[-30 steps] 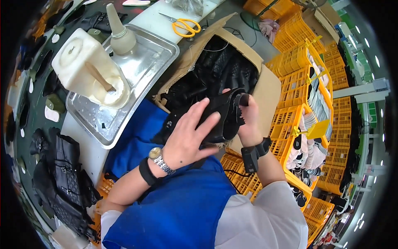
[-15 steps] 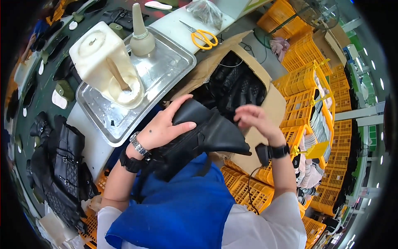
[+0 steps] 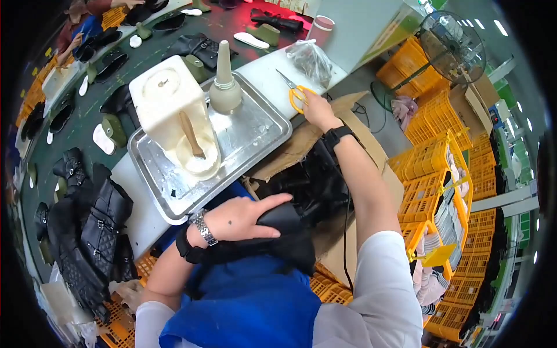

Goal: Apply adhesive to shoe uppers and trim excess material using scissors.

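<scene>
My left hand (image 3: 241, 218) is closed on a black leather boot upper (image 3: 290, 238), thumb and forefinger along its top edge. The upper lies over my blue apron, part of it hidden beneath my hand and forearm. My right arm reaches forward over an open cardboard box (image 3: 394, 185) to the white tabletop. There my right hand (image 3: 319, 111) grips the yellow handles of a pair of scissors (image 3: 295, 95), whose blades point away to the left. More black leather pieces (image 3: 319, 185) fill the box below that arm.
A metal tray (image 3: 278, 131) holds a white glue container (image 3: 168, 87) with a wooden-handled brush (image 3: 190, 133) and a cone-topped bottle (image 3: 225, 93). Black boot uppers (image 3: 101, 232) are piled at left. A clear plastic bag (image 3: 313, 61) lies beyond the scissors. Orange crates (image 3: 423, 168) and a fan (image 3: 452, 46) stand right.
My right hand has left the boot upper and reached forward to the scissors on the table. My left hand still holds the upper, now lower against the apron. The view has shifted.
</scene>
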The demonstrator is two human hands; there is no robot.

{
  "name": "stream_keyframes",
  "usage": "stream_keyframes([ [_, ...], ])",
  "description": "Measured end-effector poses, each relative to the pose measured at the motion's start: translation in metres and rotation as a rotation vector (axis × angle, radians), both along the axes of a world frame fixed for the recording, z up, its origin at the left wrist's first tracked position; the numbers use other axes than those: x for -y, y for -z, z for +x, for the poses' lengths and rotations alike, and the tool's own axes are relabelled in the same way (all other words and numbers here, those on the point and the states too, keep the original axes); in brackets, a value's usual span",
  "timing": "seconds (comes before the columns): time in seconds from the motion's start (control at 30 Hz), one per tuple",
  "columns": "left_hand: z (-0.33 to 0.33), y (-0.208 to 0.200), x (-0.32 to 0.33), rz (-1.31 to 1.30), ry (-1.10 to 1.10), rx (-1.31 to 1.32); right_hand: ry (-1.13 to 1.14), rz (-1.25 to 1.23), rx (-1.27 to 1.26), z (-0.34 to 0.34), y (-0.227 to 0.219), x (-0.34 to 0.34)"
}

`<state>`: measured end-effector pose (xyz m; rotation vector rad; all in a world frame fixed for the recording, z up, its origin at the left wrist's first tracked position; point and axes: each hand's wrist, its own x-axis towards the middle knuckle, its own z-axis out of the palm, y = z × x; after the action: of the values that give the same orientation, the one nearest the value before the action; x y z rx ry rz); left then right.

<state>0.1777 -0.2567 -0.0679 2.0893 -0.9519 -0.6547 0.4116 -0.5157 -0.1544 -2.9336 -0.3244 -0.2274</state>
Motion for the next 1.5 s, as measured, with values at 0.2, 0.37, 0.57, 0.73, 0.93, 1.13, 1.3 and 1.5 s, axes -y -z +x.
stream_keyframes([
  [0.2, -0.014, 0.066, -0.013, 0.017, -0.094, -0.197, 0.081, 0.0, -0.227, 0.01, 0.006, -0.013],
  [0.37, -0.006, 0.074, -0.013, -0.032, -0.125, -0.244, 0.091, 0.783, -0.356, -0.014, 0.006, 0.033],
  [0.57, 0.011, 0.09, -0.022, -0.185, -0.267, -0.385, -0.074, 1.444, -0.316, -0.214, -0.084, 0.071],
  [0.73, 0.025, 0.095, -0.004, -0.236, -0.269, -0.377, 0.245, 1.248, -0.373, -0.321, -0.057, 0.099],
  [0.93, 0.023, 0.115, 0.0, -0.426, -0.158, -0.763, 0.031, 0.876, -0.613, -0.383, -0.011, 0.078],
  [1.13, 0.025, 0.14, 0.001, -0.491, -0.051, -0.793, 0.012, 1.015, -0.604, -0.386, 0.006, 0.046],
  [1.3, 0.024, 0.148, 0.008, -0.49, -0.008, -0.849, -0.085, 1.018, -0.56, -0.374, 0.006, 0.043],
  [1.5, 0.024, 0.146, 0.018, -0.448, 0.04, -0.889, -0.152, 1.009, -0.542, -0.371, 0.012, 0.042],
])
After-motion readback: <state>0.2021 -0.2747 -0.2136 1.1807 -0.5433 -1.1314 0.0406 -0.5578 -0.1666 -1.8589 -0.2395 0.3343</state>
